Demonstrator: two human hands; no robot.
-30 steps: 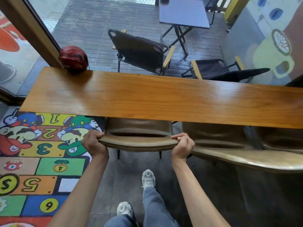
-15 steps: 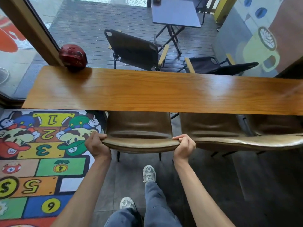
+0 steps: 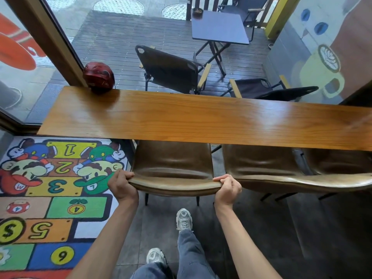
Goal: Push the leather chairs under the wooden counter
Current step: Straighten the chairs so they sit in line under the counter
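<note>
A brown leather chair [image 3: 173,168] stands in front of me, its seat partly under the long wooden counter [image 3: 201,119]. My left hand [image 3: 120,184] grips the left end of its backrest top edge. My right hand [image 3: 227,190] grips the right end. A second leather chair [image 3: 267,170] stands to the right, its seat also partly under the counter. A third chair [image 3: 342,164] shows at the far right, mostly hidden.
A red helmet [image 3: 98,75] rests on the counter's far left corner by the window frame. A colourful hopscotch mat [image 3: 46,198] covers the floor on the left. My feet [image 3: 183,218] stand on grey tiles behind the chair. Outside the glass are black folding chairs [image 3: 171,71] and a table [image 3: 219,27].
My view has shifted back and to the right, so more of the chair seats shows below the counter edge. Both hands keep the same hold on the backrest.
</note>
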